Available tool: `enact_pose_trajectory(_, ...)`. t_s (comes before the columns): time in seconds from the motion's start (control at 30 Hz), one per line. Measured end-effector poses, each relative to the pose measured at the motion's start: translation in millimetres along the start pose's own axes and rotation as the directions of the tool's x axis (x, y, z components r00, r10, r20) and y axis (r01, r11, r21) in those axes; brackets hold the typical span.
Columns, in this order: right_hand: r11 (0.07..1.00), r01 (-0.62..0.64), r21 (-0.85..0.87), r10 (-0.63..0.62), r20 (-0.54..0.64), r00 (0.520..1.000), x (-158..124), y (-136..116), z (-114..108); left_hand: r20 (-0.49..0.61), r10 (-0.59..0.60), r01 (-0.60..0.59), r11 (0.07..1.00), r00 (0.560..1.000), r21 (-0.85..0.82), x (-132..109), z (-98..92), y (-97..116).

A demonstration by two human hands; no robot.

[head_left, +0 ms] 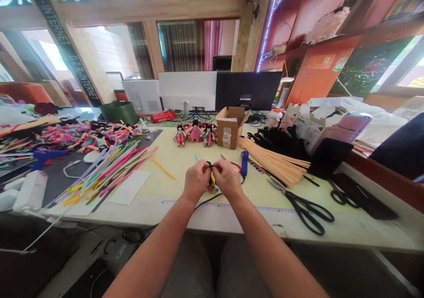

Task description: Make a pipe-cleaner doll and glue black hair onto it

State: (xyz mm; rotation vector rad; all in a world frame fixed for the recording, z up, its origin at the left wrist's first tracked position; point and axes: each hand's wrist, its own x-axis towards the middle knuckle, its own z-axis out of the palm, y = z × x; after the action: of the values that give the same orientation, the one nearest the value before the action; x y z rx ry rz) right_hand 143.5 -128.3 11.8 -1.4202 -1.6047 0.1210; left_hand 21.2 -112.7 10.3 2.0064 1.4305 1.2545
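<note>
Close together over the table's middle, my left hand (198, 177) and my right hand (227, 177) pinch the black top of a small doll (211, 184). Its yellow and teal lower part hangs below the fingers; the rest is covered by them. Just right of my right hand lies a blue-handled tool (244, 163), with a red loop beside it. Several finished-looking dolls (195, 132) in pink and green clothes stand behind my hands, next to an open cardboard box (228, 130).
Coloured pipe cleaners (112, 172) and white paper (130, 187) lie left, with piled dolls (96, 134) beyond. Peach strips (274, 158), black fuzzy strips (281, 141) and large black scissors (301, 205) are right. Monitors (188, 85) stand behind. A ruler (265, 209) lies near the front edge.
</note>
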Motion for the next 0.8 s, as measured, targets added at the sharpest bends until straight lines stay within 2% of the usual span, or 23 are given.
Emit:
enact_pose_trajectory(0.3,0.997,-0.076,0.031,0.078,-0.052,0.996,-0.2,-3.5,6.2,-0.057,0.051,-0.049,0.998,0.997,0.028,-0.7,5.8,-1.5)
enact_pose_trajectory(0.37,0.996,-0.08,0.046,0.082,-0.04,0.996,1.0,-1.9,3.4,-0.008,-0.003,0.003,0.999,1.0,-0.054,1.5,3.6,-4.2)
enact_pose_trajectory(0.43,0.995,-0.079,0.064,0.081,-0.026,0.996,2.4,0.7,-0.8,0.111,-0.102,0.125,0.968,0.988,-0.219,4.1,0.1,-9.0)
enact_pose_trajectory(0.5,0.994,-0.078,0.083,0.079,-0.017,0.997,3.7,3.3,-4.8,0.261,-0.19,0.283,0.876,0.946,-0.39,5.4,-3.7,-14.8)
enact_pose_trajectory(0.6,0.992,-0.074,0.103,0.076,-0.012,0.997,4.6,5.4,-7.6,0.449,-0.249,0.488,0.67,0.858,-0.56,3.0,-8.9,-22.0)
enact_pose_trajectory(0.73,0.993,-0.061,0.102,0.062,-0.008,0.998,3.1,5.5,-7.4,0.617,-0.217,0.647,0.382,0.757,-0.659,-3.1,-13.8,-23.8)
enact_pose_trajectory(0.8,0.994,-0.047,0.095,0.048,0.001,0.999,1.7,4.9,-8.0,0.673,-0.191,0.697,0.278,0.715,-0.661,-4.6,-15.4,-22.5)
